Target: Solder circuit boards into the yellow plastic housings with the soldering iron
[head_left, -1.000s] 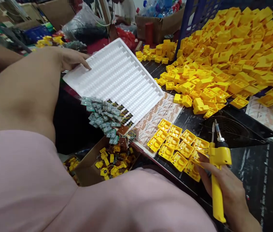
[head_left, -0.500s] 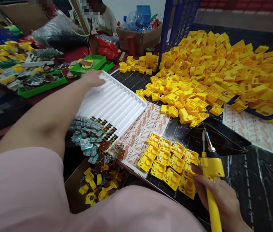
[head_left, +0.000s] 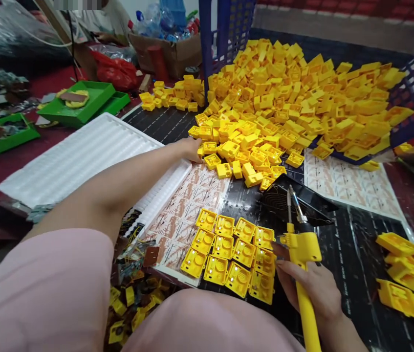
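Note:
My left hand [head_left: 193, 149] reaches to the near left edge of a heap of yellow plastic cases [head_left: 258, 117], its fingers closed around a small case there. In my right hand [head_left: 316, 288] is a yellow soldering iron [head_left: 304, 283], its metal tip pointing up and away. The fingertips of that hand are beside the right edge of several open yellow cases [head_left: 243, 252] laid out in rows, cavities up. Under my left forearm lies a white ridged tray [head_left: 78, 156]. Wired circuit boards [head_left: 133, 259] lie at its near end, partly hidden by my arm.
A blue basket [head_left: 225, 44] lies behind and around the heap. A black tray [head_left: 294, 200] stands beyond the iron's tip. Loose yellow cases [head_left: 408, 274] lie at right, green trays [head_left: 82, 105] at left. A box of bottles [head_left: 170, 51] and a person's sleeve are at the back.
My left hand has left the white tray's far side and moved right to the heap of cases. The view has turned right. My right hand still holds the soldering iron.

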Action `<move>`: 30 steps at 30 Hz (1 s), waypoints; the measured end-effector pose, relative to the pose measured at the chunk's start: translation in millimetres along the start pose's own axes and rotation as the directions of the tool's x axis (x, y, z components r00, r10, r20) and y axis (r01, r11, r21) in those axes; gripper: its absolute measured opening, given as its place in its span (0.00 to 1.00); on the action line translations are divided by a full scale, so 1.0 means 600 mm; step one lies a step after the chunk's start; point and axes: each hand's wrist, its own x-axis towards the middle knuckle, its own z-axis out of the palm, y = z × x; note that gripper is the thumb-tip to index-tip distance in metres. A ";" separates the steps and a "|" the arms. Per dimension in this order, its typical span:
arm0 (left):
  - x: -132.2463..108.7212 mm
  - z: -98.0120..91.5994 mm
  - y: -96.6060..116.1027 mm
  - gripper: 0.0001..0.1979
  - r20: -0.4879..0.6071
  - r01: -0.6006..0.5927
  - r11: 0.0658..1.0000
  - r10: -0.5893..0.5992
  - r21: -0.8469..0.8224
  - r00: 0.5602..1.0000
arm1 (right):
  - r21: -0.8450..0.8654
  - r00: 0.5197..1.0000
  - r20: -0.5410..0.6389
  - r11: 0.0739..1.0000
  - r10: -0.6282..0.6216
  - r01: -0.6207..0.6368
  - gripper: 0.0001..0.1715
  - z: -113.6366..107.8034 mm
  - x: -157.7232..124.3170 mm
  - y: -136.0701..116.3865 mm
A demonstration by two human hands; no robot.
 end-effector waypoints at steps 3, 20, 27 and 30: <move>-0.022 0.015 0.032 0.57 -0.022 -0.016 0.998 0.014 -0.059 1.000 | 0.022 1.000 -0.006 1.000 -0.022 0.022 0.11 0.005 0.000 0.004; -0.169 0.055 0.100 0.35 0.229 0.305 -0.088 0.478 -0.948 0.848 | 0.031 0.996 -0.065 0.998 0.054 -0.053 0.12 -0.013 -0.009 -0.001; -0.167 0.060 0.116 0.35 0.277 0.326 -0.128 0.301 -0.937 0.913 | 0.085 0.990 -0.131 0.996 0.044 -0.033 0.13 -0.010 -0.017 0.003; -0.177 0.054 0.133 0.21 0.329 0.343 -0.096 0.139 -0.934 0.934 | 0.104 0.992 -0.097 0.992 0.076 -0.066 0.15 -0.010 -0.021 0.006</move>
